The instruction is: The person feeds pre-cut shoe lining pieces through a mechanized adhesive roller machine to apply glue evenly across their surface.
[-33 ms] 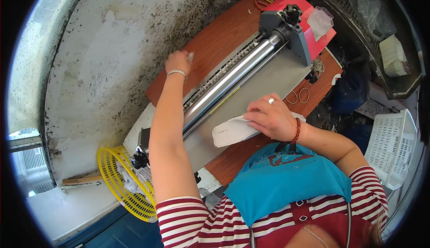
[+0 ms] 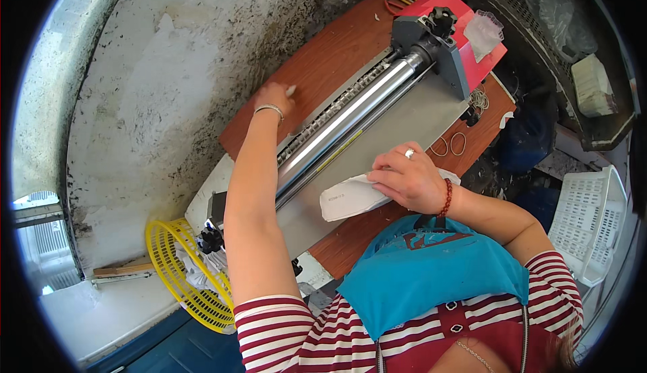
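Note:
My right hand (image 2: 412, 176), wearing a ring and a beaded bracelet, is closed on a white flat piece (image 2: 347, 198) with rounded corners and small print on its face. Thumb and fingers pinch its upper edge, and the piece lies tilted over the near edge of a roller machine's grey plate (image 2: 397, 130). Beyond the shiny metal roller (image 2: 354, 117), my left hand (image 2: 273, 98) is low over the wooden board (image 2: 317, 66), fingers curled. A small white bit (image 2: 290, 91) shows at its fingertips; whether it is held or covers a fingertip is unclear.
The machine's red housing (image 2: 482, 53) rises at the far right end, black knobs at both ends. A yellow basket (image 2: 162, 252) with white pieces stands at left. Rubber bands (image 2: 458, 144) lie right on the board. A white crate (image 2: 586, 221) is at right, a stained wall (image 2: 162, 97) behind.
My left hand has moved slightly right and down, nearer the roller and the board. My right hand and the white piece have stayed in place.

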A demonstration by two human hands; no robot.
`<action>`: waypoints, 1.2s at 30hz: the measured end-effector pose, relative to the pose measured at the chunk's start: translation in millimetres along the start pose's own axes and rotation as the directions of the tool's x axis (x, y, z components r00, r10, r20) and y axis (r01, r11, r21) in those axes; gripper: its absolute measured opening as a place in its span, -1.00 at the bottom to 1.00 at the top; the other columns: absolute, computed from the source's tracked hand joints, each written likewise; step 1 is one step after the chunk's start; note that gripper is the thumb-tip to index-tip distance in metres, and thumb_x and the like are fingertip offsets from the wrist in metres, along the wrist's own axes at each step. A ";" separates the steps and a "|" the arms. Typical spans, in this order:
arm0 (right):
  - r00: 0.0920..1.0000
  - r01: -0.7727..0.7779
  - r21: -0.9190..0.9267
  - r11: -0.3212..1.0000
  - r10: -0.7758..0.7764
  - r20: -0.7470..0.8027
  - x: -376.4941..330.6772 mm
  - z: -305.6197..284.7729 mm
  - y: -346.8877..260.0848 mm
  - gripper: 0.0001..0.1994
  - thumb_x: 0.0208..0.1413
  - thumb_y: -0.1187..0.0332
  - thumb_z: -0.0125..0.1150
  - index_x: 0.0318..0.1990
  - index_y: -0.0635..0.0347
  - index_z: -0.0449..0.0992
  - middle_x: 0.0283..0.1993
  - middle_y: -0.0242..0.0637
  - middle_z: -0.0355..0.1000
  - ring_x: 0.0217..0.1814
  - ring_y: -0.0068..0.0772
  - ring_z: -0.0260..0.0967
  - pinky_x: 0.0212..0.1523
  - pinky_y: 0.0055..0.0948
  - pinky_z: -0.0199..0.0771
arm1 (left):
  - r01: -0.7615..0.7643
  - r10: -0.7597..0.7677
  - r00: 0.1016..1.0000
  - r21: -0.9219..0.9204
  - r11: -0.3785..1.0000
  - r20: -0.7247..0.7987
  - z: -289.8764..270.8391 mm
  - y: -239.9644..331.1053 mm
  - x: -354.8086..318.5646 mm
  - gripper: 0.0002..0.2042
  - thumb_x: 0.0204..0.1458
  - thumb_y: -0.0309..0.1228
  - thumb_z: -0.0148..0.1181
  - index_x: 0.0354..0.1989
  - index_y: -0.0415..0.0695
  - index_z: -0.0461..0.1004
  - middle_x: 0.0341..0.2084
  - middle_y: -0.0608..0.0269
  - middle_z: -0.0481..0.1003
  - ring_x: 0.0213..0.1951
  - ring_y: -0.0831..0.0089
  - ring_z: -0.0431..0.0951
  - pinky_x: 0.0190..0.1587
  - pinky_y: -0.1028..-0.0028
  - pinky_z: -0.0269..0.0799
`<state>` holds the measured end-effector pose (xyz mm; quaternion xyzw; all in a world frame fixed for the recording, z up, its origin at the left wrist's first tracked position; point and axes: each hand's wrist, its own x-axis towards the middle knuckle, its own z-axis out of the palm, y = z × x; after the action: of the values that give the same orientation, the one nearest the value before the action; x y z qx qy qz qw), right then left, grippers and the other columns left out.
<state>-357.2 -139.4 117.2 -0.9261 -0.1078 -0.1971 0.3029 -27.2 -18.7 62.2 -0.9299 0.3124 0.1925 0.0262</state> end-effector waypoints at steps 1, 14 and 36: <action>1.000 0.010 0.010 1.000 -0.010 0.006 2.7 1.9 -2.3 -0.75 -0.17 0.40 0.36 -0.26 0.09 0.53 -0.23 -0.37 0.39 -0.20 -0.29 0.34 -0.14 -0.26 0.28 | 0.015 -0.015 1.000 -0.002 1.000 0.001 18.1 -12.5 5.4 -0.69 -0.02 -0.35 0.10 -0.07 -0.05 0.53 -0.03 0.06 0.47 0.00 0.15 0.47 0.12 0.25 0.32; 0.455 -0.777 0.618 0.117 0.783 0.423 11.0 -33.7 32.4 -0.85 0.13 0.40 0.17 -0.25 0.32 0.44 -0.45 -0.36 0.47 -0.57 -0.72 0.34 -0.65 -0.69 0.34 | -0.182 0.307 0.947 -0.632 0.753 0.092 -19.2 48.6 -54.0 -0.68 0.04 -0.27 0.11 -0.13 -0.25 0.53 -0.28 0.17 0.56 -0.23 0.48 0.50 -0.11 0.47 0.39; 0.995 -0.096 0.013 0.995 0.096 0.012 5.4 -5.1 -4.1 -0.81 -0.10 0.35 0.31 -0.27 0.07 0.52 -0.33 -0.37 0.35 -0.29 -0.26 0.34 -0.24 -0.29 0.30 | -0.049 -0.153 0.916 -0.482 0.875 -0.371 -10.0 -16.7 -5.1 -0.77 -0.17 -0.41 0.25 -0.28 -0.12 0.52 -0.35 0.16 0.56 -0.28 0.23 0.56 -0.20 0.31 0.47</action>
<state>-355.2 -138.7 125.4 -0.9292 -0.0664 -0.1763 0.3178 -17.6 -4.0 72.1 -0.9345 0.2275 0.0704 -0.2647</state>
